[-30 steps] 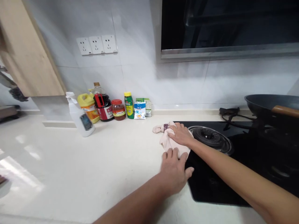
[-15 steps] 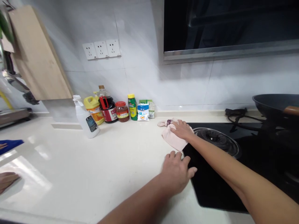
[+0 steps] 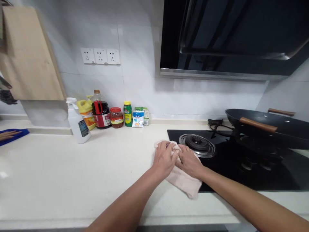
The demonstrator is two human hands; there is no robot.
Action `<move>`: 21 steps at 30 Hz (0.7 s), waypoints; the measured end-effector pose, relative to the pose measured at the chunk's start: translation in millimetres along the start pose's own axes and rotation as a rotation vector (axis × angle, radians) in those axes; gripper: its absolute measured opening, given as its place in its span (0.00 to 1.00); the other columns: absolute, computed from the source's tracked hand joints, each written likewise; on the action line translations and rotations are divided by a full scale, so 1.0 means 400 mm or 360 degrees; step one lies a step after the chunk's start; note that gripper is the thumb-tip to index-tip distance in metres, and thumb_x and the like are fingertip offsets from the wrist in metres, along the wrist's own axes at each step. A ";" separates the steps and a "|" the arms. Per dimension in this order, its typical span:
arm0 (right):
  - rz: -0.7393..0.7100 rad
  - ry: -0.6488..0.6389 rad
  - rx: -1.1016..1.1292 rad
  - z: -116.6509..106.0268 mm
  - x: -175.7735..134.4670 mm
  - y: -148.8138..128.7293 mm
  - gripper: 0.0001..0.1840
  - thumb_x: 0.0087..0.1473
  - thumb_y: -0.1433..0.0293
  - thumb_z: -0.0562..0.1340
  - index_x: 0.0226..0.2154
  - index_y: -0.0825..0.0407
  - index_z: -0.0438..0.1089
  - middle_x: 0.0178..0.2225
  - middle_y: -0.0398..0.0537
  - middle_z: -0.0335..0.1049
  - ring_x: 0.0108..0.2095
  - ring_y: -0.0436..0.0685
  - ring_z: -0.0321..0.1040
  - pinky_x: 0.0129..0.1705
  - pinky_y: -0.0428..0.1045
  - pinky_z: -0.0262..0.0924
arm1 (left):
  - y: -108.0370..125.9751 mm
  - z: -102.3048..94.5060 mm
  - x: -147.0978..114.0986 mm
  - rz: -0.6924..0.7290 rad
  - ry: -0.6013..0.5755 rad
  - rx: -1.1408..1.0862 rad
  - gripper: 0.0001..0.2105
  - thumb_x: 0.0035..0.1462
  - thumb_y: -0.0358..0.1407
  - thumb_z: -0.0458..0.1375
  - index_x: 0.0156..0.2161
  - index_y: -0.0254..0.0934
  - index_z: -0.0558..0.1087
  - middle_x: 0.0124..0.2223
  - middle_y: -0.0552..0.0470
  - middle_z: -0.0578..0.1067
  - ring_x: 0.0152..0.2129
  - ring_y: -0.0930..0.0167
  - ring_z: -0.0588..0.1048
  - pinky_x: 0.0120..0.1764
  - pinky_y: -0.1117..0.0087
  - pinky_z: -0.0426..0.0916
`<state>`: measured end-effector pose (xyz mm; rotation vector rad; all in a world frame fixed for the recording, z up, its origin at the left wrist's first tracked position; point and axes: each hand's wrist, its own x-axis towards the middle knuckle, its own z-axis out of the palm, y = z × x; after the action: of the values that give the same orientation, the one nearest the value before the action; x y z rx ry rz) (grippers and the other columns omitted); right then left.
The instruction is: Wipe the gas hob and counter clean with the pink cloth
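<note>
A pale pink cloth (image 3: 184, 183) lies across the left edge of the black cooktop (image 3: 231, 174), partly on the white counter. My left hand (image 3: 164, 158) has its fingers curled on the upper left part of this cloth. Right beside it, my right hand (image 3: 189, 160) also grips the cloth, and the two hands touch or nearly touch. Their fingertips are partly hidden in the folds. Just beyond my right hand is a round burner (image 3: 197, 143) with a metal ring.
A black wok (image 3: 260, 117) with wooden handles sits on the right. Along the wall stand a white spray bottle (image 3: 78, 124), a yellow jug (image 3: 85, 109), a dark sauce bottle (image 3: 101, 112), a red-lidded jar (image 3: 117, 118), a green bottle (image 3: 127, 113) and a packet (image 3: 138, 119). Another person's hand (image 3: 9, 134) rests on blue cloth.
My left hand has moved from the bare counter onto the cloth. My right hand and the cloth have come nearer to me. The view has shifted right.
</note>
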<state>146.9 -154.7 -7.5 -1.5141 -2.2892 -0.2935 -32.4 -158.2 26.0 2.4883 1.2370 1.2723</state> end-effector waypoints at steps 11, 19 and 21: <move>-0.0102 -0.0072 0.0149 -0.131 -0.212 -0.025 0.18 0.65 0.58 0.57 0.54 0.45 0.67 0.57 0.55 0.61 0.53 0.65 0.60 0.54 0.62 0.60 | 0.001 0.013 -0.015 -0.0098 -0.0271 -0.0082 0.14 0.69 0.42 0.50 0.49 0.40 0.75 0.49 0.46 0.72 0.50 0.63 0.69 0.54 0.59 0.65; 0.0153 -0.0100 -0.0177 -0.079 -0.074 0.073 0.20 0.66 0.54 0.54 0.52 0.49 0.68 0.49 0.56 0.62 0.47 0.66 0.61 0.47 0.58 0.60 | 0.006 0.016 -0.024 -0.0052 -0.0377 -0.0236 0.13 0.68 0.43 0.51 0.48 0.41 0.75 0.48 0.48 0.72 0.50 0.64 0.70 0.56 0.61 0.65; 0.0218 -0.0129 -0.0254 -0.061 -0.034 0.081 0.21 0.66 0.54 0.53 0.52 0.49 0.68 0.50 0.57 0.62 0.47 0.67 0.61 0.46 0.59 0.59 | 0.001 0.021 -0.024 -0.0031 -0.0382 -0.0218 0.13 0.68 0.43 0.51 0.48 0.41 0.74 0.50 0.47 0.72 0.51 0.64 0.70 0.57 0.60 0.65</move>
<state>186.0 -162.4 7.9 -1.7831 -2.2558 -0.3908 -29.4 -162.8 14.6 2.4372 1.0772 0.9823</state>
